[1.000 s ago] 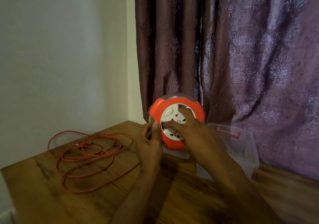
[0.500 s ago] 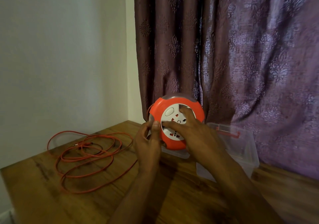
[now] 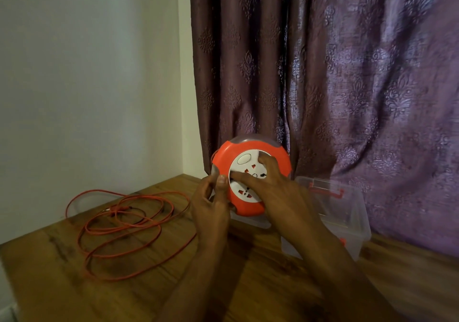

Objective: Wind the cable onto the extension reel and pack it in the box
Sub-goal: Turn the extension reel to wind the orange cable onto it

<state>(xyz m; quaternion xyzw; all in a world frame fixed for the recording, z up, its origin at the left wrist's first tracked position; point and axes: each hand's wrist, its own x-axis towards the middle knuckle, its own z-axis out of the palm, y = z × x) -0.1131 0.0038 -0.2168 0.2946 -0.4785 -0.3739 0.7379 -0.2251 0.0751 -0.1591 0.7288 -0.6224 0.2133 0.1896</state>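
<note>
An orange round extension reel (image 3: pixel 269 155) with a white socket face stands on edge at the back of the wooden table (image 3: pixel 74 284). My left hand (image 3: pixel 211 207) grips its left rim, thumb up. My right hand (image 3: pixel 275 187) lies across the white socket face, fingers spread over the sockets. An orange cable (image 3: pixel 124 225) lies in loose loops on the table to the left and runs toward the reel under my left hand. A clear plastic box (image 3: pixel 347 220) with orange clasps sits to the right, behind my right arm.
A white wall stands to the left and a purple patterned curtain (image 3: pixel 347 86) hangs right behind the reel and box. The table's left edge runs close to the cable loops. A clear flat lid lies under the reel.
The cable loops have shifted slightly toward the reel. My right fingers have turned a little on the socket face. My left hand stays on the rim.
</note>
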